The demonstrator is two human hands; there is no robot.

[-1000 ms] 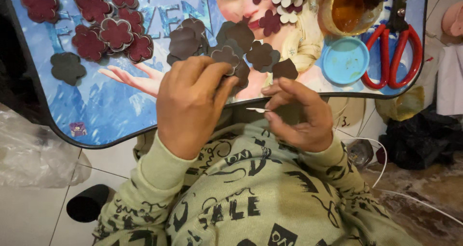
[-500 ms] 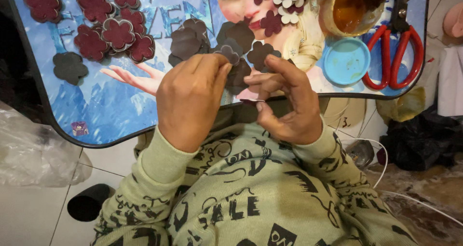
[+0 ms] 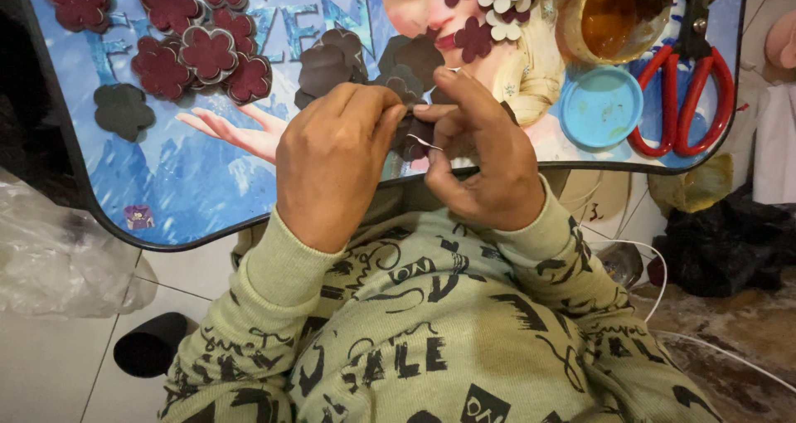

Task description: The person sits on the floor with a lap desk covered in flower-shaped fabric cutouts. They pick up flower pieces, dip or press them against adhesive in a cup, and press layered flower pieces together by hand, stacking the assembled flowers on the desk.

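At the centre of the frame both hands meet over the near edge of a lap tray (image 3: pixel 124 216) with a blue cartoon print. The left hand (image 3: pixel 332 162) is curled, its fingertips pinched on a dark brown foam flower (image 3: pixel 412 137). The right hand (image 3: pixel 481 158) pinches the same flower from the other side, index finger raised, and a thin pale sliver, perhaps a pin or a wire, shows between the fingers; what it is cannot be told. The flower sits just above the tray's edge, mostly hidden by the fingers.

As for progress, a good deal looks done. In the upper left lies a cluster of maroon flowers (image 3: pixel 195 46), some already layered with a paler rim, and a single dark flower (image 3: pixel 123 109) lies apart below them. Behind the hands, a pile of brown flowers (image 3: pixel 332 62) waits in the middle of the tray, seemingly still plain. At the top, right of centre, is a heap of small cream flowers (image 3: pixel 506 12) mixed with maroon ones. So several pieces appear finished, one is in hand, and the brown pile likely remains.

In the upper right stand a jar (image 3: pixel 613 12) of amber liquid, probably glue, a blue lid (image 3: pixel 601 106) just below it, and red scissors (image 3: pixel 684 91) beside them. The person wears a green printed sweatshirt (image 3: pixel 431 340).
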